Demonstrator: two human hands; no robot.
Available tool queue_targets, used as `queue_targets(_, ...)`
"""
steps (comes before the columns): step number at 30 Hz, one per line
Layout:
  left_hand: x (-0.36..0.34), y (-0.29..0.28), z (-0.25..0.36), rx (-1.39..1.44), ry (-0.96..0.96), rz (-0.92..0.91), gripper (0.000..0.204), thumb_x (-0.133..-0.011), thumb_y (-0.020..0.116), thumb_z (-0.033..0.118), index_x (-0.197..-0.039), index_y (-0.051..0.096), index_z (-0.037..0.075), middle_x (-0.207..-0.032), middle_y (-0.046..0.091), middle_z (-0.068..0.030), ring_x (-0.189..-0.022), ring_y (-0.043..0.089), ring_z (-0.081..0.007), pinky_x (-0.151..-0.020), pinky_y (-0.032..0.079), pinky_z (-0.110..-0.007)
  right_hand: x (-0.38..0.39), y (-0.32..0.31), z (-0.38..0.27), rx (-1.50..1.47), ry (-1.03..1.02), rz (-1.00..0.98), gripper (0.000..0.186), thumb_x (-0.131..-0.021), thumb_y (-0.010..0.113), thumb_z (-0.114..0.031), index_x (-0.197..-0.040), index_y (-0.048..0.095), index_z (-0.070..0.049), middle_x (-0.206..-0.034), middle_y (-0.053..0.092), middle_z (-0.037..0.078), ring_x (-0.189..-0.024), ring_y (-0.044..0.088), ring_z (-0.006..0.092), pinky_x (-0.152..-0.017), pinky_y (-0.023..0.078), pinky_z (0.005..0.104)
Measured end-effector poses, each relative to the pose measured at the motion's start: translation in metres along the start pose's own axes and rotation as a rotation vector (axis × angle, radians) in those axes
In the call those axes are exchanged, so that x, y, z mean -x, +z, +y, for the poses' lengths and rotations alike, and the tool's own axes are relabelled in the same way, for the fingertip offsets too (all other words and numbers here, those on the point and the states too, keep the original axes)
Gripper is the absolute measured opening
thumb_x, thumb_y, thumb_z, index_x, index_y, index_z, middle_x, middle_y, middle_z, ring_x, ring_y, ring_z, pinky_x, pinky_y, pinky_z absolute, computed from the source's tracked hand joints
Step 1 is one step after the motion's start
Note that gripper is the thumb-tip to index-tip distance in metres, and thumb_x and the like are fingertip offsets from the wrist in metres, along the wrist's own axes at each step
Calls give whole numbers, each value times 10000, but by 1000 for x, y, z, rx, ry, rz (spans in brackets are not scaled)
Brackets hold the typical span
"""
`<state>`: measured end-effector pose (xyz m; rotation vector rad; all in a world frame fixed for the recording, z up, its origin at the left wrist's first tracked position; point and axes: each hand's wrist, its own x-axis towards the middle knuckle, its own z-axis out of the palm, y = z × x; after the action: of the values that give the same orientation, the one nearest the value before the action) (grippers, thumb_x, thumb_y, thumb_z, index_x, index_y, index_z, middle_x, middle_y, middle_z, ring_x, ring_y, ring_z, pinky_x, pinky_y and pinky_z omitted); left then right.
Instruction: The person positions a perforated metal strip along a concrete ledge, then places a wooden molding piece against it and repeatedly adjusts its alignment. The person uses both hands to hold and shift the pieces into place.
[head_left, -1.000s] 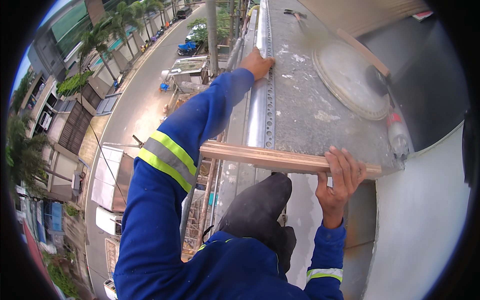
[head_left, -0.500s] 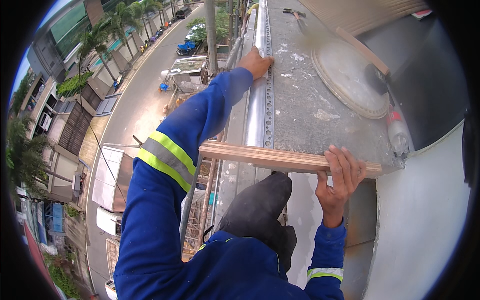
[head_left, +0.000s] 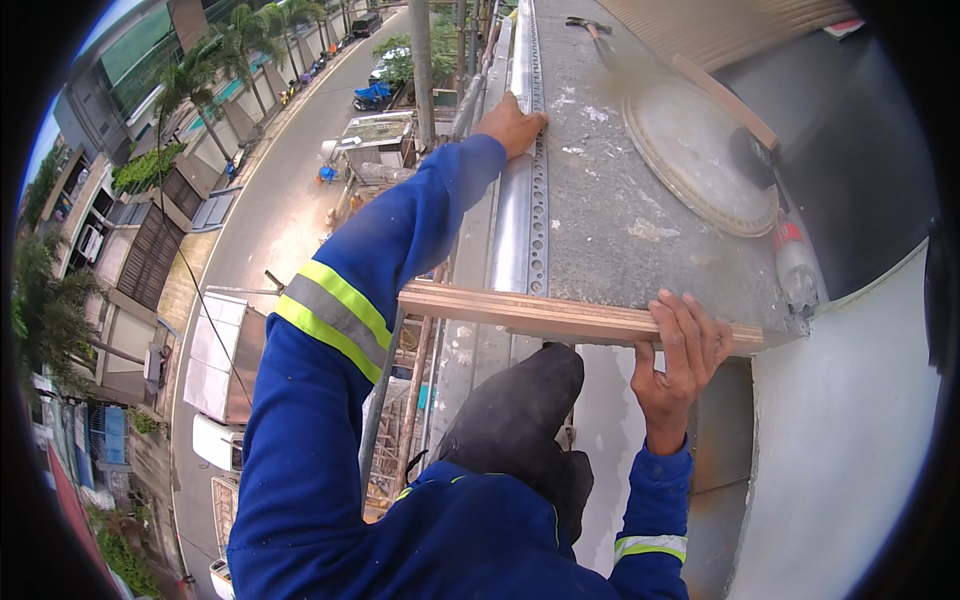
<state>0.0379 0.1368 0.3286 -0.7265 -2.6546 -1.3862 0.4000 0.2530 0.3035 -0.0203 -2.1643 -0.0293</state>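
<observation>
A long silvery metal trim (head_left: pixel 514 225) with a perforated flange (head_left: pixel 539 215) runs along the outer edge of a grey concrete ledge (head_left: pixel 610 240). My left hand (head_left: pixel 512 127) reaches far along it, fingers closed over the trim. Across the near end of the ledge lies a layered plywood strip (head_left: pixel 540 313). My right hand (head_left: pixel 680 355) grips it near its right end, fingers over the top and thumb on the near side. The undersides of both grips are hidden.
On the ledge are a round whitish lid (head_left: pixel 695 150), a plastic bottle (head_left: pixel 795 265), a hammer (head_left: pixel 590 28) and a wooden strip (head_left: pixel 725 100). A white wall (head_left: pixel 840 400) stands at right. Left of the ledge, scaffolding poles (head_left: pixel 420 70) rise above a street (head_left: pixel 265 200) far below.
Both hands, the trim and the plywood strip stay where they were. Only a small yellow shape at the far end of the trim shows less now.
</observation>
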Motion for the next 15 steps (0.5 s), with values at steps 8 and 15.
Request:
queue_targets(8, 0, 0, -1, 6, 3, -6, 731, -887, 644, 435, -1328, 461, -117, -1267, 599, -351, -1204, 591, -464, -1043, 461, -443, -1, -1, -1, -2, 3, -5, 303, -841, 732, -235, -1144, 711, -226, -1217, 706, -61, -1212, 585, 193, -1105, 269, 462)
queue_targets(15, -2, -1, -2, 41, -24, -49, 730, -891, 641, 435, -1335, 451, -113, -1266, 599, -351, -1195, 597, -463, -1039, 462, -446, 0, 0, 1, 0, -2, 6, 310, -832, 738, -236, -1141, 714, -224, -1206, 713, -60, -1200, 591, 190, -1109, 269, 454)
